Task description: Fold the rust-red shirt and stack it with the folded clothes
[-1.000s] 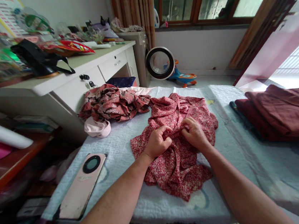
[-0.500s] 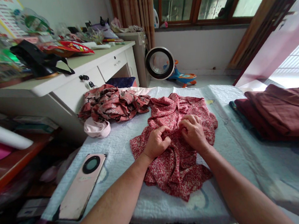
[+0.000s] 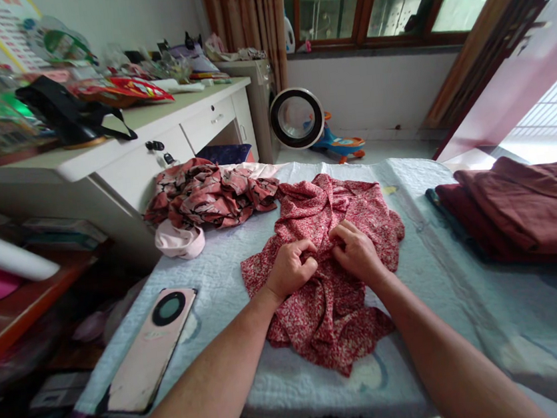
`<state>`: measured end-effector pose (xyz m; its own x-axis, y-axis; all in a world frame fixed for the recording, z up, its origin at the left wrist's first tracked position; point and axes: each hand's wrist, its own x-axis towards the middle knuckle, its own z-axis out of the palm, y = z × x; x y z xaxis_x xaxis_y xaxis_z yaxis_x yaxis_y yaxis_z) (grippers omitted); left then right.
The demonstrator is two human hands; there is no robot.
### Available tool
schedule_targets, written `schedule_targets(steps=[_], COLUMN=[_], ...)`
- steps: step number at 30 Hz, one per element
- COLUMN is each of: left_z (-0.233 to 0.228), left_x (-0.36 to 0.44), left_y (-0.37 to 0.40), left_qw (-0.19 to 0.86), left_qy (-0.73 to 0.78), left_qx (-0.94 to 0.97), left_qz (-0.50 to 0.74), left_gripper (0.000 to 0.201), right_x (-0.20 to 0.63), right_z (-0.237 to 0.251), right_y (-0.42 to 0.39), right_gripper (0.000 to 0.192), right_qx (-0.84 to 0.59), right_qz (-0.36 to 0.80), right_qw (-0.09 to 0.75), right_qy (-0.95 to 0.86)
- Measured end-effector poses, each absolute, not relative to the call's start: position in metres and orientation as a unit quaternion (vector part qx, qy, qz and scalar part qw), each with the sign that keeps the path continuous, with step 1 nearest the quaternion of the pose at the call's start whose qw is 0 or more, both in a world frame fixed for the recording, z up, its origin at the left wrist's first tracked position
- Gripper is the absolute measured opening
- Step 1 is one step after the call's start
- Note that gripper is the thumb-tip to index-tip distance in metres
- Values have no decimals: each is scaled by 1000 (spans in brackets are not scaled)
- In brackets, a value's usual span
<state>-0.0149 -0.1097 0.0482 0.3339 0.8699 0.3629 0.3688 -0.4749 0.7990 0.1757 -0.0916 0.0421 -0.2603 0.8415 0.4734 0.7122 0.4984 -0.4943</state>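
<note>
A crumpled red floral garment [image 3: 333, 296] lies in the middle of a pale blue quilted cover [image 3: 448, 283]. My left hand [image 3: 290, 267] pinches a fold of it near its centre. My right hand [image 3: 358, 250] grips the fabric right beside it, fingers curled. The two hands almost touch over the cloth.
A second reddish patterned garment [image 3: 209, 193] and a pink cap [image 3: 180, 240] lie at the back left. Folded maroon clothes [image 3: 524, 208] sit at the right. A pink phone [image 3: 151, 347] lies at the front left. A cluttered white desk [image 3: 116, 154] stands left.
Both hands have drawn closer together on the red garment, the right one shifting slightly left. The cloth between them has bunched a little.
</note>
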Motion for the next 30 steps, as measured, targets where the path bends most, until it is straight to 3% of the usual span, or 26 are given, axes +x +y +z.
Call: schedule_targets(steps=[9,30], left_z=[48,48], left_x=[-16,-13], left_y=[-110,-113], left_qw=[313,321], left_qy=[410,408], left_qx=[758,761], left_qz=[399,390], left_gripper=[9,9], right_x=[178,179], right_z=[44,29], right_y=[-91,-84], right_gripper=[13,18], right_qx=[-475,-497], right_qz=[149,126], right_qw=[385,370], right_qy=[-777,-775])
